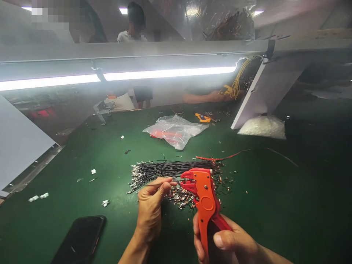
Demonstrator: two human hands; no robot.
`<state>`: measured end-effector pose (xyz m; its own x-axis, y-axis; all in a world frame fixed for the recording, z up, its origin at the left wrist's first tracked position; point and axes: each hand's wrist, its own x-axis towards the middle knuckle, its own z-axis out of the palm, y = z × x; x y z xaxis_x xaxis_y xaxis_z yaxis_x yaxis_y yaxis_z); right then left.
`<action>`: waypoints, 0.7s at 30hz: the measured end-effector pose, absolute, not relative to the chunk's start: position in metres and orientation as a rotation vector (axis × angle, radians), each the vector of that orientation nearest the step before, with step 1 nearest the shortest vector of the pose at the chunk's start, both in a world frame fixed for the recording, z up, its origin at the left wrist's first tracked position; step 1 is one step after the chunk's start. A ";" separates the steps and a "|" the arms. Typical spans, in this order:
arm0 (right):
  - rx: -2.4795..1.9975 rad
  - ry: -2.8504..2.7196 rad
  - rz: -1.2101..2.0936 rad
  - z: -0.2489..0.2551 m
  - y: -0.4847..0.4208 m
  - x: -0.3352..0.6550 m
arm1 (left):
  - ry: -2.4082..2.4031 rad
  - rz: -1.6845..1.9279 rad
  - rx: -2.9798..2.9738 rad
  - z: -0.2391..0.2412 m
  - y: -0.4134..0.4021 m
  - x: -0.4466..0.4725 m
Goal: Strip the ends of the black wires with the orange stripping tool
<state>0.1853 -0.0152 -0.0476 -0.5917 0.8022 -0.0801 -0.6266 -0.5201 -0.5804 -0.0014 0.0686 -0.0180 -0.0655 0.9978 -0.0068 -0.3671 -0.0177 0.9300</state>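
My right hand (pixel 224 240) is closed round the handles of an orange wire stripper (pixel 203 196), jaws pointing left and up. My left hand (pixel 151 209) pinches a thin black wire (pixel 172 180) between thumb and forefinger, its end lying in the stripper's jaws. Just beyond the hands a bundle of black wires with metal terminals (pixel 170 169) lies across the green mat (pixel 275 205). Small stripped bits and terminals (pixel 183 200) are scattered under the tool. A red wire (pixel 220 158) lies behind the bundle.
A black phone (pixel 81 240) lies at the near left. A clear plastic bag with red parts (pixel 174 130) and a bag of white pieces (pixel 262 127) sit farther back. Another person's hands hold yellow wires (pixel 233 88) across the bench, under a light bar (pixel 118 76).
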 end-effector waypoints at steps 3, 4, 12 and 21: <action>-0.416 -0.614 2.137 -0.043 -0.015 0.185 | 1.046 1.522 1.095 -0.015 0.064 0.001; -0.412 -0.605 2.120 -0.040 -0.015 0.185 | 1.067 1.554 1.156 -0.014 0.062 0.002; -0.433 -0.569 2.018 -0.031 -0.014 0.186 | 1.111 1.677 1.482 -0.020 0.051 0.013; -0.443 -0.592 2.029 -0.042 -0.016 0.182 | 1.113 1.879 1.971 -0.004 0.035 0.027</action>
<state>0.1824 -0.0157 -0.0421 -0.4897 0.8689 -0.0719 -0.6937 -0.4383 -0.5716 0.0268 0.0352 -0.0040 -0.0913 0.6284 0.7725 0.3752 -0.6969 0.6112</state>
